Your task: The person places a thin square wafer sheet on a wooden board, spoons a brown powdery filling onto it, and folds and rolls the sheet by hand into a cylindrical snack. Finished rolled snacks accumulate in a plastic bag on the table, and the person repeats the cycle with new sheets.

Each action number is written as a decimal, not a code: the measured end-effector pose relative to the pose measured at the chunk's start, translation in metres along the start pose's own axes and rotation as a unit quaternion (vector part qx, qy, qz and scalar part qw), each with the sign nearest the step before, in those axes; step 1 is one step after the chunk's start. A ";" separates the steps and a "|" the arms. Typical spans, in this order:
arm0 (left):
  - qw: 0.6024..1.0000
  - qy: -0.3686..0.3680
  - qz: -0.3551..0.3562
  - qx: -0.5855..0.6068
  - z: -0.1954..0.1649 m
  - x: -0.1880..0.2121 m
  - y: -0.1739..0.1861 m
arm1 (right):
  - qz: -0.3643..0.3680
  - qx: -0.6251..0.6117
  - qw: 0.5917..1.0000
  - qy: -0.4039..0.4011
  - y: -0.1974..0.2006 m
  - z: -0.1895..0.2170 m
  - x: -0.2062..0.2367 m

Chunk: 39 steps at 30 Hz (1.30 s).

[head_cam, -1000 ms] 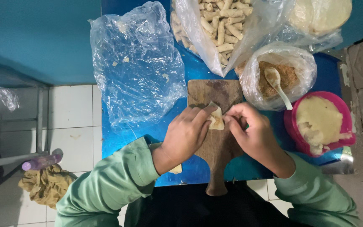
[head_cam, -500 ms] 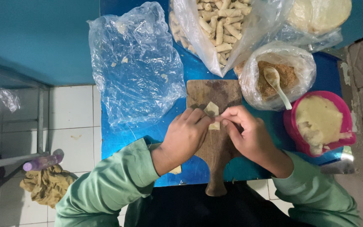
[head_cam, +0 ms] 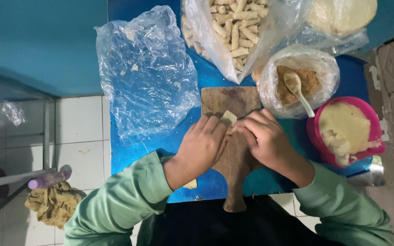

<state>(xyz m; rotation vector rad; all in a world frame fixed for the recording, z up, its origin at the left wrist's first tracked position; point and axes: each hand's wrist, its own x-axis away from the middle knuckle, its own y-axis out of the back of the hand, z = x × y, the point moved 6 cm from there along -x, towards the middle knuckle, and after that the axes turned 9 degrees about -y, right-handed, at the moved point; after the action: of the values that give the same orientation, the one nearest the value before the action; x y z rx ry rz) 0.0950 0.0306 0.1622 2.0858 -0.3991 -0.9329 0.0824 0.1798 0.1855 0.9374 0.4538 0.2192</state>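
Note:
A small pale piece of dough wrapper (head_cam: 228,117) lies on a brown wooden board (head_cam: 233,101) on the blue table (head_cam: 124,155). My left hand (head_cam: 201,146) and my right hand (head_cam: 264,139) meet over the board, fingertips pressing and rolling the wrapper between them. Most of the piece is hidden under my fingers; only one corner shows. Both arms wear light green sleeves.
A crumpled clear plastic sheet (head_cam: 144,73) lies left of the board. Behind it are a bag of rolled pastries (head_cam: 235,32), a bag of brown filling with a white spoon (head_cam: 297,86), and a pink bowl of pale paste (head_cam: 345,130) on the right. A rag (head_cam: 53,202) lies on the tiled floor.
My hands have come closer together over the wrapper, covering more of it. The piece now shows only a corner near my left fingertips.

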 end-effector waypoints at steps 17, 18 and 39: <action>0.996 0.079 -0.009 0.040 0.016 -0.006 -0.008 | 0.015 -0.032 0.997 -0.070 -0.012 -0.009 -0.010; 0.994 0.089 -0.009 0.058 0.019 -0.006 -0.008 | 0.017 -0.040 0.997 -0.068 -0.012 -0.011 -0.012; 0.999 0.023 0.042 0.017 0.025 -0.024 -0.017 | 0.006 -0.037 0.999 0.008 -0.001 -0.021 -0.020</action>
<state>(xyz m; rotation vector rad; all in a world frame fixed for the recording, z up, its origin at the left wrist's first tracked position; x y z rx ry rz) 0.0600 0.0413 0.1504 2.1016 -0.4779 -0.8328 0.0551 0.1872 0.1795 0.8666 0.4516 0.2522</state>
